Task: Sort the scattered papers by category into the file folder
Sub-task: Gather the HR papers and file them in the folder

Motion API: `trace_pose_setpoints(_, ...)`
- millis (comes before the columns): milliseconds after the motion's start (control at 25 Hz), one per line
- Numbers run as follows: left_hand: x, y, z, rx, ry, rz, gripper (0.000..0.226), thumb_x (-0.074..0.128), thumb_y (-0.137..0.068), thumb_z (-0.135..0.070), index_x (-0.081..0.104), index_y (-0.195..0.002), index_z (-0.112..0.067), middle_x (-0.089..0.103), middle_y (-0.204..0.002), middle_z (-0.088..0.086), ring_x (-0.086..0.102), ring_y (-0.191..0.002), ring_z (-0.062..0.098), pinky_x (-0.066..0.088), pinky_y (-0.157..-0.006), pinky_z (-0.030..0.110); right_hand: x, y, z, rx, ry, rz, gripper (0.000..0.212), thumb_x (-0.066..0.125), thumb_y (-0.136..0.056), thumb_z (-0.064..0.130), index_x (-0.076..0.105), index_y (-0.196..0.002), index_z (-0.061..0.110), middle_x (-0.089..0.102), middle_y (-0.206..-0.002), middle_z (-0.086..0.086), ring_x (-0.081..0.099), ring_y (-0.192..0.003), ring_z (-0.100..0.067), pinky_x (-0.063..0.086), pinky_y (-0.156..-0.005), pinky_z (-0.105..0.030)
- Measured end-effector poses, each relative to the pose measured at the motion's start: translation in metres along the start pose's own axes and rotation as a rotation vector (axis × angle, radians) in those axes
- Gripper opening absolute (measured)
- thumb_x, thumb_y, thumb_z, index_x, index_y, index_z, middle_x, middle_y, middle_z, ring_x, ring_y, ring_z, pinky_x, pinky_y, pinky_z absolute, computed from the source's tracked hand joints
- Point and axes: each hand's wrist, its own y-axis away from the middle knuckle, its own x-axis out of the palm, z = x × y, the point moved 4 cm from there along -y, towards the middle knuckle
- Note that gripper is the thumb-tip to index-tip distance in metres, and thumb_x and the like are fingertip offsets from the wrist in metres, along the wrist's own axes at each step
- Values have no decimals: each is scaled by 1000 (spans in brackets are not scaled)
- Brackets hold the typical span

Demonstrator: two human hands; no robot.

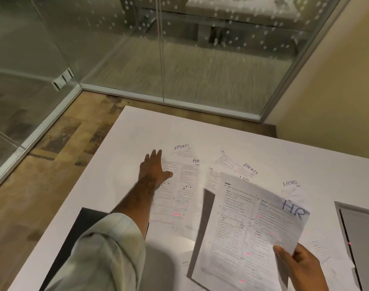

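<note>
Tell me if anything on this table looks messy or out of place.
Yes: the papers lie fanned at odd angles, with SPORTS sheets mixed among HR sheets and overlapping them. Nothing looks spilled.

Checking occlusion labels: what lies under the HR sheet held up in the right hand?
A paper, its handwritten label cut off, pokes out past the top edge of the HR sheet. Whatever else lies on the table beneath is covered.

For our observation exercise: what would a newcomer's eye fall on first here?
The sheet marked HR, pinched at its lower corner by the right hand, fills the near right. At mid-table the left hand reaches out flat beside a second HR sheet, with SPORTS sheets scattered beyond.
</note>
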Motion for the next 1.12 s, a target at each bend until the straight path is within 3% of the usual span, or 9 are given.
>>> trace_pose_setpoints(120, 5, -11, -1, 47, -48, 48, 118, 79, -78, -50, 2, -162, -20, 16, -170, 4, 9, -157, 32, 13, -126, 50, 9, 0, -4, 20, -22, -2, 14, 73, -88, 3, 70, -100, 8, 72, -85, -8, 64, -77, -22, 46, -68, -31)
trace_pose_setpoints(200, 8, -14, -1, 41, -55, 47, 123, 82, -74, -49, 1, -162, -18, 28, -166, 7, 18, -155, 33, 15, -125, 50, 10, -2, -5, 19, -33, -11, 14, 73, -88, 3, 71, -101, 8, 72, -86, -9, 64, -77, -22, 46, -65, -28)
trace_pose_setpoints(360, 7, -15, -3, 66, -102, -14, 131, 84, -66, -54, 2, -161, -17, 54, -146, 9, 52, -131, 32, 41, -111, 50, 11, -5, -2, 6, -64, -33, 13, 72, -88, 0, 71, -99, 6, 73, -78, 1, 64, -75, -19, 45, -63, -27)
trace_pose_setpoints(520, 10, -17, 2, 60, -100, 9, 137, 86, -65, -54, -3, -161, -15, 30, -161, 10, 32, -145, 33, 34, -114, 55, 17, -6, -4, 15, -78, -33, 18, 72, -88, -1, 71, -88, 17, 74, -63, 17, 66, -75, -23, 47, -65, -29)
trace_pose_setpoints(760, 1, -19, -10, 79, -253, 5, 140, 87, -61, -58, -1, -160, -15, 47, -145, 11, 48, -129, 31, 39, -108, 50, 21, -6, -14, 42, -80, -35, 26, 73, -87, 0, 70, -83, 26, 74, -68, 21, 68, -83, -27, 49, -77, -36)
trace_pose_setpoints(880, -1, -11, -14, 59, -75, -27, 136, 89, -67, -42, -7, -160, -24, 55, -134, 12, 57, -118, 30, 51, -94, 46, 22, -4, -12, 33, -99, -34, 26, 73, -88, 1, 70, -85, 27, 73, -66, 24, 68, -83, -24, 49, -73, -34)
trace_pose_setpoints(1000, 0, 10, 3, -127, 356, -116, 116, 85, -75, -30, 8, -161, -22, 60, -140, 7, 63, -120, 31, 54, -96, 46, 20, -2, -9, 19, -159, -34, 18, 70, -90, 1, 72, -97, 17, 74, -75, 24, 66, -80, -20, 47, -65, -30)
trace_pose_setpoints(1040, 4, 20, 11, -184, 450, -120, 97, 81, -79, -27, 26, -157, -18, 64, -137, 6, 66, -116, 29, 55, -95, 44, 19, -1, -8, 17, -170, -35, 17, 70, -90, 1, 72, -102, 13, 74, -79, 21, 66, -80, -20, 48, -65, -30)
trace_pose_setpoints(1120, 10, 37, 19, -195, 447, -68, 44, 70, -86, -25, 61, -128, -16, 73, -121, 4, 71, -98, 24, 60, -85, 41, 17, 1, -7, 7, -193, -34, 19, 69, -91, 1, 71, -108, 8, 78, -83, 8, 67, -82, -23, 48, -67, -30)
